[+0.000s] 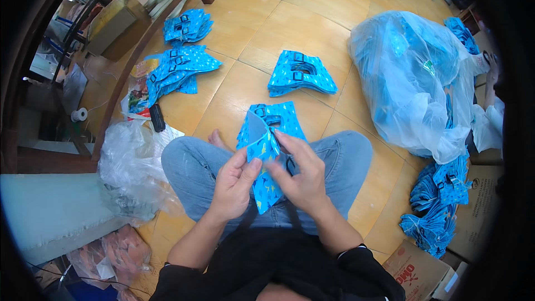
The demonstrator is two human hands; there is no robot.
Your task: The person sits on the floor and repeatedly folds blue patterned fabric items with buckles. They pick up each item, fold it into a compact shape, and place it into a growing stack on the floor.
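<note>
Above my lap I hold a folded blue fabric piece (266, 189) printed with small yellow and dark figures; its pale inner side shows at the top. My left hand (233, 185) pinches it along its left edge, thumb on top. At its upper right edge are the fingertips of my right hand (304, 175), closed on the fabric, while that thumb is smeared by motion. Just beyond, on the floor between my legs, lies a stack of similar blue pieces (287, 116) with black buckles, partly hidden by the held one.
More buckled blue stacks lie ahead (312, 78) and at the left (184, 67). A big clear plastic bag (412, 89) bulges at the right, above tied blue bundles (429, 217) and cardboard boxes (418, 273). Crumpled plastic (131, 167) and a wooden frame (150, 56) stand left.
</note>
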